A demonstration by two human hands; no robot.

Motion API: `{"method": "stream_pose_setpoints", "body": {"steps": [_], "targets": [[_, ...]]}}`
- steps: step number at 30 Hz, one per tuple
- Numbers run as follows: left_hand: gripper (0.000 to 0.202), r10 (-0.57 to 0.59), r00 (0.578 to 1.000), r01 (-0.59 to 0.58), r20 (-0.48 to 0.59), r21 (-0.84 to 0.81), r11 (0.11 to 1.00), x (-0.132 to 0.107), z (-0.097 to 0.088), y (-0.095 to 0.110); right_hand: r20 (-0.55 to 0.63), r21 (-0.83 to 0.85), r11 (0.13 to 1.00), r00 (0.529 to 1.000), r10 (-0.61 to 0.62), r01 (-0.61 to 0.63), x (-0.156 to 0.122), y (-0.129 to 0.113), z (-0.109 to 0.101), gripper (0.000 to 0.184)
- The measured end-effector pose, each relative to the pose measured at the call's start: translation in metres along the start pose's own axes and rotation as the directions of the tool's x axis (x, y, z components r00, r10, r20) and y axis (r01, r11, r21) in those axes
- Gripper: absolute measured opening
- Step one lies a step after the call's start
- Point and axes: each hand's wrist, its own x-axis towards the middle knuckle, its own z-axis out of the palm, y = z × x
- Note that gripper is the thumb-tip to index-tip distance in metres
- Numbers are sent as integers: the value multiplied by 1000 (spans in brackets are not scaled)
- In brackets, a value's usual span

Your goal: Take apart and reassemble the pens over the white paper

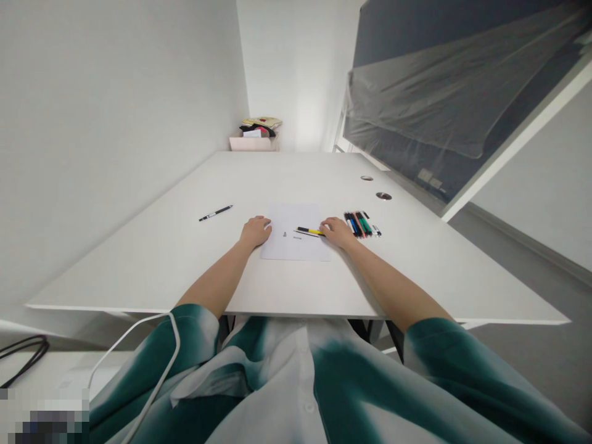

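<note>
On the table (287, 287), a yellow-and-black pen (309, 231) lies over the paper (296, 251), its long axis running nearly crosswise, the yellow end at the right hand (338, 232) and the black end pointing left. The right hand is thus the nearer one; its fingertips meet that yellow end, though whether they pinch it or merely touch cannot be told. Across the paper, the left hand (256, 232) rests at the left edge, fingers loosely extended, gripping nothing visible. The markers (361, 224) lie just beyond the right hand, off the paper.
</note>
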Motion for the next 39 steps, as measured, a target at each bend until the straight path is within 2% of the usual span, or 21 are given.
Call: {"method": "stream_pose_setpoints", "body": {"steps": [39], "targets": [[42, 0, 1000, 1, 9, -31, 1000, 1, 2, -2, 1, 24, 1000, 1000, -1, 1, 1, 2, -1, 32]]}}
